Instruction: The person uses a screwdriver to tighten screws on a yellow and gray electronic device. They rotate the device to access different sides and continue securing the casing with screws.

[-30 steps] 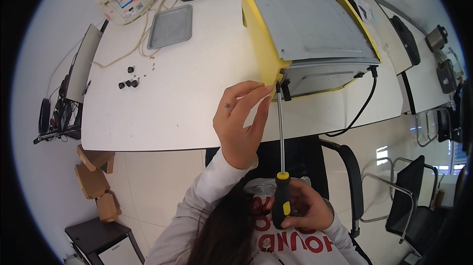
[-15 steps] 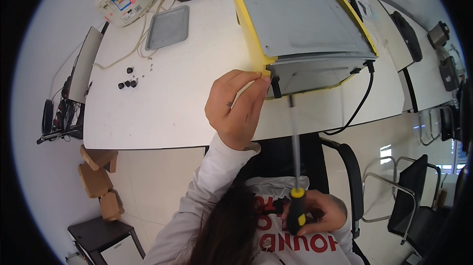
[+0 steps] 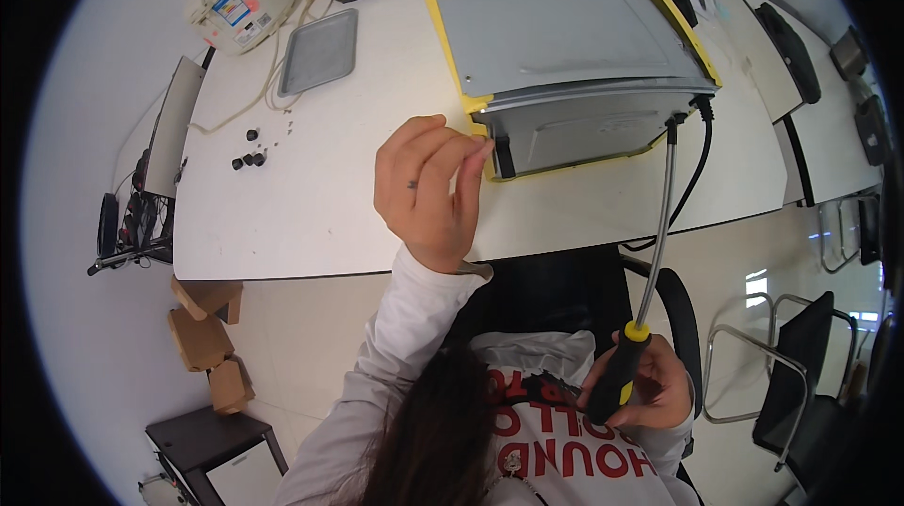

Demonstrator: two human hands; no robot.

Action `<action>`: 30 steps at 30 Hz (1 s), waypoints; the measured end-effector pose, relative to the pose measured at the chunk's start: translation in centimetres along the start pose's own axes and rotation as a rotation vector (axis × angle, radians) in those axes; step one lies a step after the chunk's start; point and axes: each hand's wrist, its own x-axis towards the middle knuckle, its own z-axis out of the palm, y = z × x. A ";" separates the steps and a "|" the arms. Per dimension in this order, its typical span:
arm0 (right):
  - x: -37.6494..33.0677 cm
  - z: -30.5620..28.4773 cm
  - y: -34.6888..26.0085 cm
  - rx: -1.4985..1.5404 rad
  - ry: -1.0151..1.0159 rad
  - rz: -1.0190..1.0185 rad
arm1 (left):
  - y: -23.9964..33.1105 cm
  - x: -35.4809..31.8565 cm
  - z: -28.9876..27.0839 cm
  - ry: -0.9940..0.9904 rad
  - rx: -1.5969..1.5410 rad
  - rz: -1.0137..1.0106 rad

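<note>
A boxy grey metal appliance with yellow edges (image 3: 565, 21) lies on the white table in front of me. My left hand (image 3: 428, 191) is closed, thumb and fingertips pinched at its near left yellow edge, beside a black foot (image 3: 505, 156). In my right hand (image 3: 664, 384) is a long screwdriver (image 3: 619, 379) with a black and yellow handle, held low near my body. Its shaft points away from me, and the tip appears to meet a small black part (image 3: 675, 118) near the appliance's right corner. Whether it sits in a screw is too small to tell.
A black power cord (image 3: 701, 162) hangs from the appliance's right corner past the table edge. On the left of the table (image 3: 311, 195) are several small black knobs (image 3: 251, 160), tiny loose bits, a grey tray (image 3: 320, 52) and a cream rice cooker (image 3: 245, 2). A black chair stands below the edge.
The screwdriver has swung right and forward, from near the left black foot to the appliance's right corner. My left hand keeps its place at the left edge. The whole view has shifted slightly.
</note>
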 end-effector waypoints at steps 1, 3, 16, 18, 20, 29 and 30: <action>-0.2 -0.2 -0.1 0.009 0.014 0.013 | 0.0 -0.1 0.0 -0.007 -0.008 0.001; -0.5 -0.6 -0.1 0.034 0.066 0.010 | -0.2 -0.2 -0.1 -0.019 -0.020 0.006; -2.3 -3.6 -0.5 0.078 0.407 -0.180 | -0.2 0.5 -0.8 -0.067 0.124 0.173; -2.4 -4.2 -0.7 0.078 0.370 -0.184 | -0.6 0.9 -1.1 -0.084 0.150 0.208; -2.6 -4.9 -0.9 0.060 0.366 -0.178 | -1.1 1.1 -1.2 -0.092 0.120 0.222; -0.2 -7.0 -3.0 -0.187 0.644 -0.058 | -1.0 1.5 -1.3 -0.137 0.143 0.154; 0.2 -7.3 -3.0 -0.208 0.678 -0.052 | -0.7 1.1 -1.4 -0.167 0.104 0.104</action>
